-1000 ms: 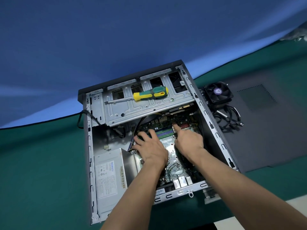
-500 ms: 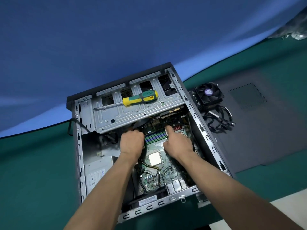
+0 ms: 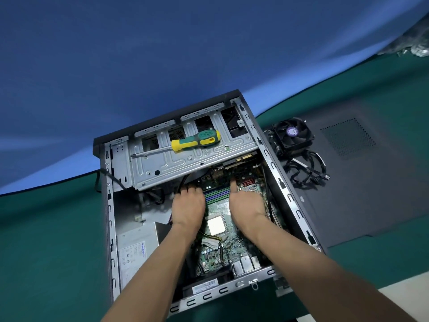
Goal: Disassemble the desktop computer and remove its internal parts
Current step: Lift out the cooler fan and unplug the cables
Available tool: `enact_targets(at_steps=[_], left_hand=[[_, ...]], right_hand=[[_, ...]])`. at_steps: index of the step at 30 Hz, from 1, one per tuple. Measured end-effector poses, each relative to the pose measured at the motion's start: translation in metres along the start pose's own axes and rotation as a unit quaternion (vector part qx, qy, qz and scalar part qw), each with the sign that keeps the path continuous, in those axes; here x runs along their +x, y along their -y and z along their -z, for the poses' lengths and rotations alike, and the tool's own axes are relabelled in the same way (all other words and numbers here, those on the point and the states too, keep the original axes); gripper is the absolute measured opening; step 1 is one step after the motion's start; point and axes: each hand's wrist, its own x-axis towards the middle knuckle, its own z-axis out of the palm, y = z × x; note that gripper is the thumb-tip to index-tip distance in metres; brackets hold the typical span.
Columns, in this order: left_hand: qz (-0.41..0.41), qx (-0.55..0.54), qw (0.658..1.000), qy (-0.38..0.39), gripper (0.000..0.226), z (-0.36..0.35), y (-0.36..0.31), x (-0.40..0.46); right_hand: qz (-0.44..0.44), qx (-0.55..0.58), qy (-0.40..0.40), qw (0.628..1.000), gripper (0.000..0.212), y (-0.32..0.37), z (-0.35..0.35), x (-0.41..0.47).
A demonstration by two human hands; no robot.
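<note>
Left hand (image 3: 188, 206) and right hand (image 3: 246, 205), grips curled at the RAM slots (image 3: 217, 195), contents hidden: release both end latches evenly.

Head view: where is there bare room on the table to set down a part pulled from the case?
Bare green table lies left of the case. The dark side panel right of it is bare beyond the fan and cables. Inside the case it is crowded: both hands, left and right, sit on the motherboard; a screwdriver lies on the drive cage.
</note>
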Motion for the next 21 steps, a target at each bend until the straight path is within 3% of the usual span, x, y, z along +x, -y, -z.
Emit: enact_targets(at_steps=[7, 14, 18, 21], left_hand=[[-0.027, 0.018, 0.999, 0.003, 0.024, 0.006, 0.006, 0.007], [-0.068, 0.059, 0.996, 0.019, 0.026, 0.012, 0.007, 0.007], [-0.085, 0.055, 0.994, 0.029, 0.026, 0.016, 0.01, 0.011], [-0.076, 0.032, 0.995, 0.047, 0.022, 0.018, 0.011, 0.01]], right_hand=[[-0.028, 0.116, -0.011, 0.993, 0.073, -0.009, -0.006, 0.006], [-0.026, 0.287, -0.061, 0.956, 0.053, -0.019, -0.01, 0.008], [-0.028, 0.339, -0.064, 0.938, 0.049, -0.02, -0.012, 0.009], [-0.021, 0.315, -0.099, 0.944, 0.041, -0.02, -0.009, 0.013]])
